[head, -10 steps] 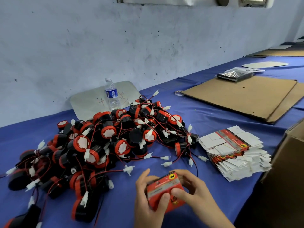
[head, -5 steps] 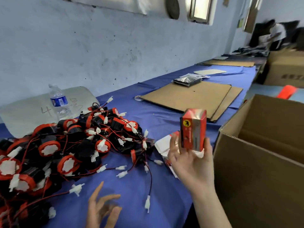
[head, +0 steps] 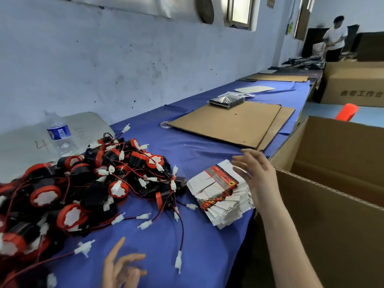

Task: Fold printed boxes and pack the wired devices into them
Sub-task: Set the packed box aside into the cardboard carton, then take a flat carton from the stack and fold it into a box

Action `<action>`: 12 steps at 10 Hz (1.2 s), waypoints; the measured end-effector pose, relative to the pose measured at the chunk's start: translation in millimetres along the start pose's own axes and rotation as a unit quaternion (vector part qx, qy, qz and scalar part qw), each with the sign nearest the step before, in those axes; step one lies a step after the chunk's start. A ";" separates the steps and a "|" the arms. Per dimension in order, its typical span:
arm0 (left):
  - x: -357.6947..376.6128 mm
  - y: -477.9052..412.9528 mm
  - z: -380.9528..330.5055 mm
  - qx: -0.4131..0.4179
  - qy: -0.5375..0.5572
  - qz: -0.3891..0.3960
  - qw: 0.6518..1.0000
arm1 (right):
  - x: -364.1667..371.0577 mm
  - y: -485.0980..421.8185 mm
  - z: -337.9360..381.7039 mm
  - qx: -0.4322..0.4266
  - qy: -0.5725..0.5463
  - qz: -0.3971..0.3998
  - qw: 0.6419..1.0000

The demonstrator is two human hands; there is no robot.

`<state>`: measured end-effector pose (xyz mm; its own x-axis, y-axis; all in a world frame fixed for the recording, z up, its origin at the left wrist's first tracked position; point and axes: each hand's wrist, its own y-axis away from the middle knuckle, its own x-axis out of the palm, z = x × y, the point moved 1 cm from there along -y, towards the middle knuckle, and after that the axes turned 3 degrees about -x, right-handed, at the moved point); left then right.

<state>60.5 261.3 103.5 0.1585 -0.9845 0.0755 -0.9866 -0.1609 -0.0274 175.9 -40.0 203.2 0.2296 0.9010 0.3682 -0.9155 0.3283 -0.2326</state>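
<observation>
Blue cloth [head: 187, 146] is covering a long workbench that is running along a scuffed pale wall. At the left of it, the wired devices [head: 83, 183] are lying in a tangled heap: black round bodies with red rims and white faces, their red and black leads and white plugs trailing out over the cloth. Just beside the heap, at the bench's near edge, the flat printed boxes [head: 220, 196] are sitting in a fanned, slumping stack, white side up with a red printed strip showing on the top one.

The right hand [head: 255, 173] is hovering at the stack's right side, fingers spread and relaxed, gripping nothing. Its fingertips seem to be brushing the top sheets, though the blur is making contact hard to judge. The left hand [head: 122, 269] is hanging low at the bottom of the view, over bare cloth, fingers apart and loosely bent, holding nothing.

An open brown carton [head: 332, 215] is standing to the right of the bench, close to the right forearm. A water bottle [head: 59, 134] is standing behind the heap, in front of a grey board [head: 20, 146] that is leaning on the wall. Farther along, cardboard sheets [head: 228, 121] are lying flat with a dark packet [head: 226, 100] at their far edge. A person [head: 334, 38] is standing at the far end of the room.
</observation>
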 end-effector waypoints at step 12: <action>-3.4 6.1 24.9 0.070 -0.114 -0.056 0.989 | 25.5 -93.7 68.2 -0.507 0.613 0.349 0.495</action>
<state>54.9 262.0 78.2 0.2868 -0.9478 -0.1396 -0.9498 -0.2623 -0.1704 244.9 -67.1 295.7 0.5707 0.1858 -0.7999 -0.4202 -0.7708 -0.4788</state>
